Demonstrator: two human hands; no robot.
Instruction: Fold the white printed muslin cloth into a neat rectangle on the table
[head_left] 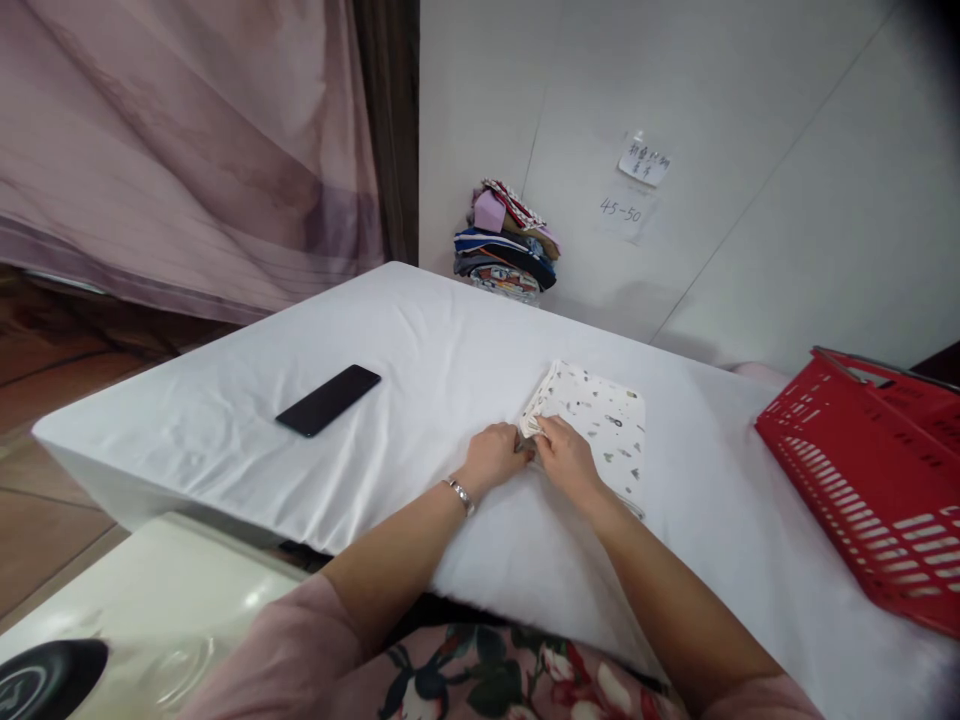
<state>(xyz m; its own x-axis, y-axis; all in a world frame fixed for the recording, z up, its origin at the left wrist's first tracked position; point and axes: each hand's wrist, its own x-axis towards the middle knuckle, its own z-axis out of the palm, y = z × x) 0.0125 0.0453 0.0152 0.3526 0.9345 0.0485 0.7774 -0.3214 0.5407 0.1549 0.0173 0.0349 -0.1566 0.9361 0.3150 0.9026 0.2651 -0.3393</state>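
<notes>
A folded white cloth (600,415) with a small scattered print lies flat on the white-covered table. With its fingers closed, my right hand (568,458) pinches the cloth's left near edge, where the layers bunch slightly. My left hand (496,455) is right beside it, just left of the same edge, its fingers curled shut. What those fingers hold, if anything, is hidden. A metal bracelet (460,495) is on my left wrist.
A black phone (330,400) lies on the tablecloth (442,350) to the left. At the right stands a red plastic basket (862,480). A stack of folded clothes (506,245) rests by the wall at the back. A white surface (172,590) is at the lower left.
</notes>
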